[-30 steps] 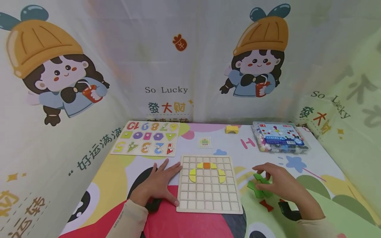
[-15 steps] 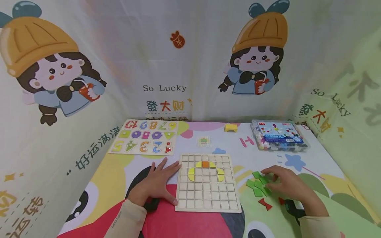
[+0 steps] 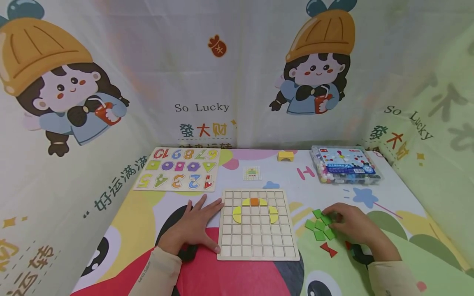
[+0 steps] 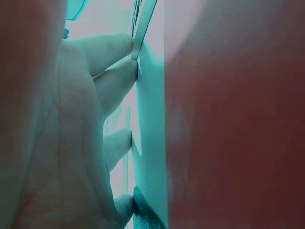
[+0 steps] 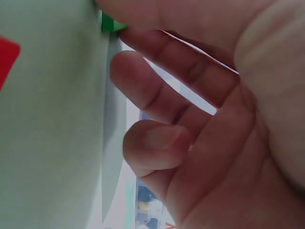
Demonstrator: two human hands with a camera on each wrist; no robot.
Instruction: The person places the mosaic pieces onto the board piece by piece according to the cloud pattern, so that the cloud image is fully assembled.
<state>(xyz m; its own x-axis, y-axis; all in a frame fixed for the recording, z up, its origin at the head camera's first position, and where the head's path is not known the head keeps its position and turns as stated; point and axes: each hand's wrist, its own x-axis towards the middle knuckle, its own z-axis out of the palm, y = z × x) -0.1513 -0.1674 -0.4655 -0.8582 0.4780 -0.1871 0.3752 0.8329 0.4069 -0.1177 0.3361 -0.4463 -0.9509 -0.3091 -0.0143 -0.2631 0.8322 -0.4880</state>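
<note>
My left hand (image 3: 190, 226) lies spread beside a square wooden grid board (image 3: 256, 239), its fingertips and thumb touching the board's left edge. Yellow curved pieces (image 3: 237, 219) and one orange square (image 3: 254, 202) sit in the board's upper cells. To the right of the board is a loose cluster of green square tiles (image 3: 319, 225). At the cluster's right side, my right hand (image 3: 349, 222) pinches a green tile (image 5: 110, 23) between thumb and finger; the thumb partly hides it in the right wrist view. Red triangular pieces (image 3: 328, 249) lie just below the tiles.
A small pattern card (image 3: 252, 173) lies behind the board. At the back left is a number-and-shape puzzle (image 3: 177, 170). A yellow arch block (image 3: 285, 156) and a clear plastic box of colored parts (image 3: 346, 165) stand at the back right.
My right hand has lifted from over the green tiles and drawn its thumb and finger together at their right side. The tiles have spread apart. The left hand keeps its place.
</note>
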